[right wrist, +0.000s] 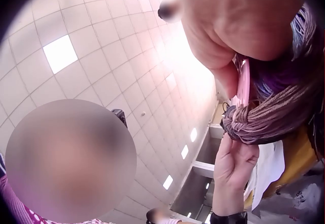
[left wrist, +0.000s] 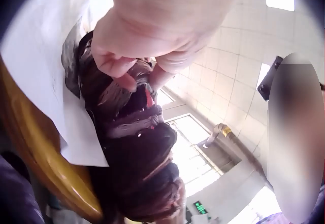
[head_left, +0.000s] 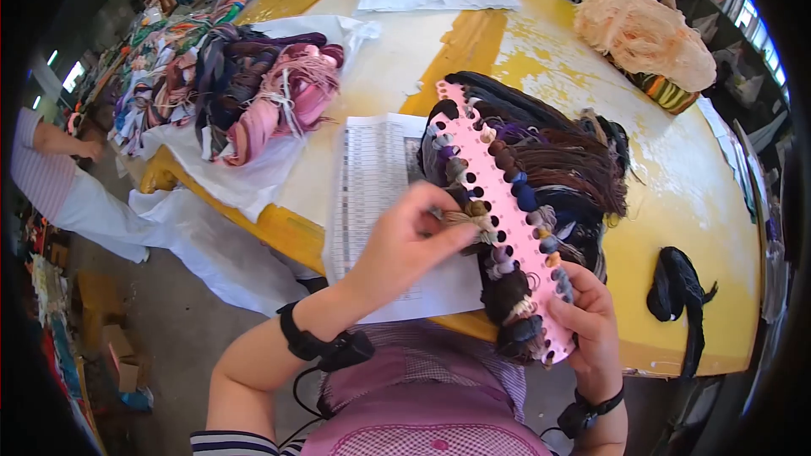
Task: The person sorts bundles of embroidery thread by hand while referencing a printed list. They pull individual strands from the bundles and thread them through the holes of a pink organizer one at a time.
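Holding the pink thread card [head_left: 497, 188] tilted up over the near edge of the table [head_left: 693, 186], I have its lower end gripped in my right hand [head_left: 587, 321]. My fingers wrap round the rim and some of the dark skeins [head_left: 583, 173] that hang off it. My left hand [head_left: 405, 245] pinches a tan skein [head_left: 475, 221] looped at a hole on the card's left edge, about halfway down, with thumb and fingertips closed on the loop.

The main risk, as I judge it, is pulling too hard with that pinch. The card is held at one end only, so a sideways tug could bend it or twist it out of my right hand. The neighbouring loops sit touching the tan one, and I could easily catch strands from them and drag a tangle through the hole. If the pinch slackens, the skein may slide loose and drop onto the printed sheet [head_left: 372, 177] below, or off the edge. The black hank [head_left: 676, 287] and the heap of skeins [head_left: 253, 84] lie well apart and out of harm.
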{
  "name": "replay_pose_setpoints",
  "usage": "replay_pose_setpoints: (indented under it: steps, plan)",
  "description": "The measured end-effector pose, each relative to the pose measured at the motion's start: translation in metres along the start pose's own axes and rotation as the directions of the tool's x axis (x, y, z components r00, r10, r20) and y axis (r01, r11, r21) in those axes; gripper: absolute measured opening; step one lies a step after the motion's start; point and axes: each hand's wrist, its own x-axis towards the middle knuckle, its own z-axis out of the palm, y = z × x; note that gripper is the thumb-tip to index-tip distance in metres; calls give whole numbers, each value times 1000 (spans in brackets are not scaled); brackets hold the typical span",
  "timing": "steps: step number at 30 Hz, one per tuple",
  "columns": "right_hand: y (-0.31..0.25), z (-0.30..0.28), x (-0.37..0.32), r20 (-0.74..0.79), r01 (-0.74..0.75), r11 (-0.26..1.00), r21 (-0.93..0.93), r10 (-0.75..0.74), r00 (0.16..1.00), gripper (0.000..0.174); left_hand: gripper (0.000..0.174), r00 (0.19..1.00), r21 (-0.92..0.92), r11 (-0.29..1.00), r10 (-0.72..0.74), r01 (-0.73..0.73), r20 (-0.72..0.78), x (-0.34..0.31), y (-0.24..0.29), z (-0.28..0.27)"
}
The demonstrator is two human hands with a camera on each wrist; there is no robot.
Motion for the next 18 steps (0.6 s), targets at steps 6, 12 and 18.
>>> replay_pose_setpoints:
  steps: [6, 12, 18]
  plan:
    - [2, -1, 0, -17, -8, 1000, 16, 8, 1000, 45, 21, 990, 8, 997, -81, 81, 117, -18, 15, 5]
    - [0, 4, -2, -15, 22, 999, 31, -22, 1000, 46, 24, 967, -106, 989, -76, 104, 243, -14, 1, 16]
    - [-8, 7, -10, -28, 125, 992, 7, -125, 992, 46, 18, 864, -342, 853, -218, 395, 455, -11, 25, 12]
